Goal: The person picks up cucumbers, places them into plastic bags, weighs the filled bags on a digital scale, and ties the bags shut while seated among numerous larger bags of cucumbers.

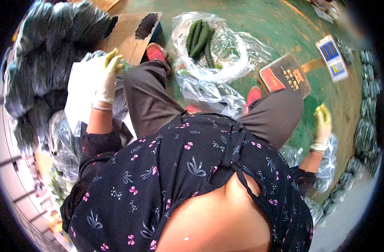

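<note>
My left hand (104, 82), in a pale glove with yellow fingertips, is raised at the left beside a white sheet or bag (77, 94). Its fingers look stretched and slightly apart, somewhat blurred, with nothing plainly held. Out at the right, my right hand (323, 128) wears the same kind of glove. Its fingers extend forward, nothing visible in them, near clear plastic bags (326, 164). Several dark green cucumbers (198, 40) lie in an opened clear plastic bag (238, 63) on the floor ahead of me, between my feet.
A flat weighing platform (286, 77) sits right of the bag, joined to a display unit (331, 59). Filled dark plastic bags (36, 63) are piled at the left near a cardboard box (131, 35). More wrapped bundles (365, 130) line the far right of the green floor (251, 21).
</note>
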`<control>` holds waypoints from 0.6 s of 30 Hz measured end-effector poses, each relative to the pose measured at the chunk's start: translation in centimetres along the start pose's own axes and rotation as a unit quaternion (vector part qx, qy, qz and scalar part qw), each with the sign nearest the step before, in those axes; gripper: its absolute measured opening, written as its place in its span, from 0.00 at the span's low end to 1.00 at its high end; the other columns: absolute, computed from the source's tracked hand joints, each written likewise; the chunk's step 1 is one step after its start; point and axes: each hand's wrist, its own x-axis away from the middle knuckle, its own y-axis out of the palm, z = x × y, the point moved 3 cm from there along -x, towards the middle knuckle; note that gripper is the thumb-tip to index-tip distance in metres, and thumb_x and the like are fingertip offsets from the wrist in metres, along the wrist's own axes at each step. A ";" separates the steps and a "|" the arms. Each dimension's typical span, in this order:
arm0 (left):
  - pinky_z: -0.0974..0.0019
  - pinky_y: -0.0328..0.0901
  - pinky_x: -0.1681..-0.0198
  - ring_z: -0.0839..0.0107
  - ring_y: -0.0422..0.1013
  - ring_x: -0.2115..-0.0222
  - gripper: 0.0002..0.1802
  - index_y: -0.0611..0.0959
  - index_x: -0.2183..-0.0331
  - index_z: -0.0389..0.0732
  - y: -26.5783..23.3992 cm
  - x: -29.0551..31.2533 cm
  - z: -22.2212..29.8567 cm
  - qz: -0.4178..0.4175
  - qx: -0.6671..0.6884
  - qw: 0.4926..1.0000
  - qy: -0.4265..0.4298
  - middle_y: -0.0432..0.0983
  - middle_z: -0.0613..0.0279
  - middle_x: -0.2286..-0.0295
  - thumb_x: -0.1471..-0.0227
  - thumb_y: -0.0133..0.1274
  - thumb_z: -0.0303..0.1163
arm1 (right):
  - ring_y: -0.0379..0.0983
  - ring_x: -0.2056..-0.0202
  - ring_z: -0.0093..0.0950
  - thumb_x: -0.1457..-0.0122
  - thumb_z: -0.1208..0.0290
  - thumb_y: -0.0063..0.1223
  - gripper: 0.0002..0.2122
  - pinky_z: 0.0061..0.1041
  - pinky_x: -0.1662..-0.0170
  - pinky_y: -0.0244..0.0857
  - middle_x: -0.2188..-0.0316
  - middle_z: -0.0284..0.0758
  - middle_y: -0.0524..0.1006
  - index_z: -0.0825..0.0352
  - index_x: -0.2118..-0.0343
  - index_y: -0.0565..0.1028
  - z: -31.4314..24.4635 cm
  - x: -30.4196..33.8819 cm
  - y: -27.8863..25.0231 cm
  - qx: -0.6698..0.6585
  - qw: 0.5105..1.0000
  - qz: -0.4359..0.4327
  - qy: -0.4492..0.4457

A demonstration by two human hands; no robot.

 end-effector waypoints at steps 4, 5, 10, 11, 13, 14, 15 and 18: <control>0.78 0.63 0.70 0.83 0.67 0.75 0.16 0.74 0.53 0.40 -7.4 5.0 -9.5 0.072 0.066 0.988 -0.117 0.74 0.67 0.68 0.43 0.49 0.35 | 0.67 0.70 0.16 0.42 0.70 0.51 0.07 0.16 0.66 0.60 0.71 0.27 0.74 0.69 0.66 0.75 -13.5 -6.0 8.1 -0.003 0.979 -0.172 -0.108; 0.79 0.63 0.72 0.83 0.67 0.76 0.15 0.74 0.54 0.41 -7.9 6.7 -11.6 0.069 0.096 0.978 -0.173 0.74 0.67 0.69 0.43 0.48 0.34 | 0.67 0.71 0.15 0.42 0.70 0.52 0.07 0.15 0.68 0.60 0.73 0.26 0.73 0.68 0.68 0.76 -15.6 -5.8 11.2 0.034 0.961 -0.252 -0.110; 0.81 0.62 0.73 0.84 0.65 0.76 0.15 0.74 0.55 0.41 -8.6 14.5 -15.4 0.145 0.105 0.956 -0.232 0.72 0.68 0.68 0.45 0.49 0.32 | 0.75 0.68 0.28 0.55 0.56 0.62 0.20 0.25 0.63 0.67 0.69 0.39 0.79 0.67 0.65 0.79 -15.1 1.5 30.6 0.237 0.755 -0.589 -0.162; 0.81 0.62 0.72 0.84 0.65 0.76 0.16 0.74 0.54 0.40 -8.8 15.5 -15.1 0.157 0.083 0.958 -0.227 0.72 0.67 0.67 0.46 0.50 0.31 | 0.75 0.63 0.38 0.57 0.53 0.62 0.26 0.30 0.58 0.67 0.63 0.45 0.78 0.67 0.58 0.76 -12.8 3.4 34.0 0.304 0.678 -0.621 -0.250; 0.77 0.64 0.67 0.82 0.66 0.72 0.18 0.75 0.54 0.38 -10.1 16.5 -14.9 0.183 -0.006 0.962 -0.201 0.74 0.65 0.65 0.47 0.51 0.31 | 0.73 0.57 0.40 0.58 0.53 0.61 0.28 0.33 0.53 0.64 0.60 0.49 0.76 0.67 0.55 0.74 -6.7 7.6 36.4 0.245 0.739 -0.544 -0.313; 0.74 0.65 0.64 0.79 0.69 0.69 0.18 0.76 0.55 0.37 -11.3 17.1 -15.9 0.188 -0.064 0.964 -0.178 0.75 0.63 0.64 0.48 0.51 0.31 | 0.71 0.55 0.41 0.57 0.53 0.61 0.30 0.34 0.51 0.63 0.59 0.50 0.75 0.67 0.53 0.72 -5.4 9.2 37.1 0.288 0.730 -0.566 -0.253; 0.72 0.66 0.62 0.76 0.70 0.67 0.19 0.75 0.54 0.36 -12.0 17.5 -16.3 0.184 -0.125 0.960 -0.170 0.75 0.60 0.63 0.48 0.51 0.31 | 0.70 0.53 0.43 0.57 0.54 0.61 0.31 0.35 0.50 0.62 0.57 0.52 0.74 0.67 0.50 0.70 -3.8 10.3 37.5 0.336 0.716 -0.582 -0.191; 0.71 0.66 0.61 0.72 0.72 0.66 0.20 0.75 0.55 0.35 -13.2 19.1 -19.5 0.194 -0.132 0.940 -0.249 0.76 0.56 0.62 0.48 0.51 0.33 | 0.74 0.61 0.35 0.49 0.58 0.55 0.18 0.29 0.57 0.66 0.64 0.46 0.77 0.65 0.59 0.75 -0.9 9.3 38.5 0.265 0.742 -0.610 -0.079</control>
